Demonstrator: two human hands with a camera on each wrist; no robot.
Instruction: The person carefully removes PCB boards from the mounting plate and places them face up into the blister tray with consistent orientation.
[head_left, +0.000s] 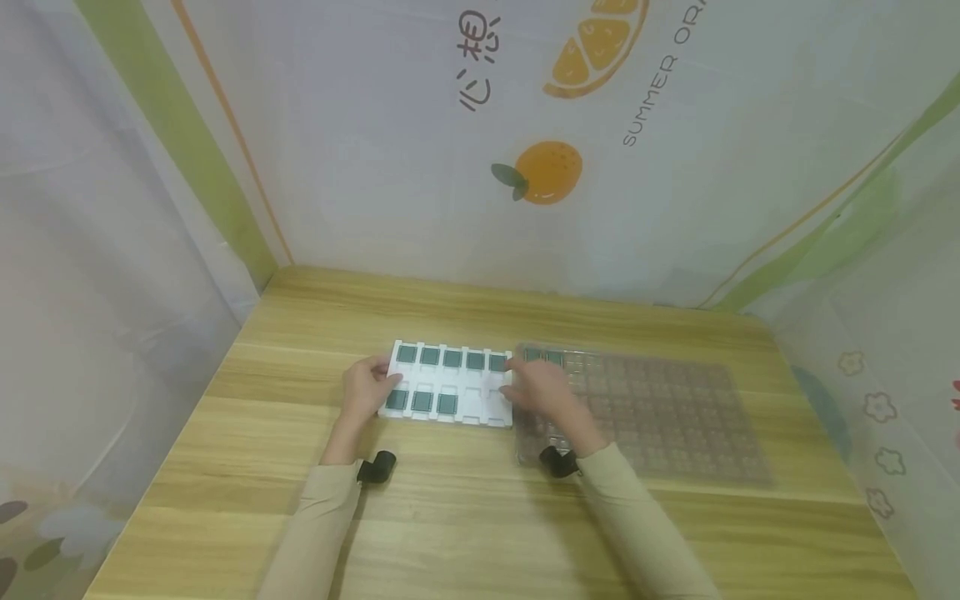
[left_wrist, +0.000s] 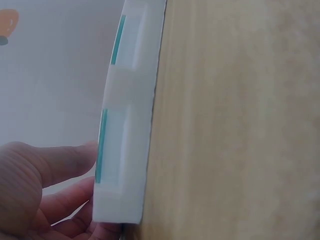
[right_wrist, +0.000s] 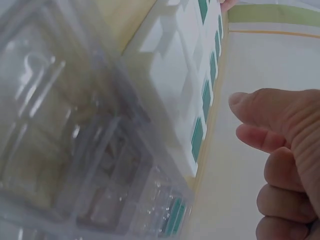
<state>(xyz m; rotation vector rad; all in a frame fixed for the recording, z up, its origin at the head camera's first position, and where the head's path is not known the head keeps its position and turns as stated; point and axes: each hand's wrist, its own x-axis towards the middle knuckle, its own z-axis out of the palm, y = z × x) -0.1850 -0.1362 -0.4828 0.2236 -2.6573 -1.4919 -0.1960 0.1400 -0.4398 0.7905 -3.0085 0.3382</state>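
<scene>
A white tray (head_left: 472, 406) lies on the table with several square green chips (head_left: 452, 358) in its two rows of pockets. At its left end my left hand (head_left: 365, 387) grips the edge, thumb over the side wall and the other fingers lower down, as the left wrist view shows. My right hand (head_left: 547, 387) hovers at the tray's right end. Its thumb (right_wrist: 250, 107) and index finger stand a little apart with nothing seen between them, and the other fingers are curled. Under the right hand lies a transparent tray (head_left: 675, 417), with green chips (head_left: 553, 357) in its far left corner.
Both trays sit side by side on a wooden table (head_left: 450, 517). Behind it hangs a white curtain (head_left: 397, 192) printed with oranges, and more curtain encloses the left and right sides. Black camera mounts (head_left: 377, 467) are strapped to both wrists.
</scene>
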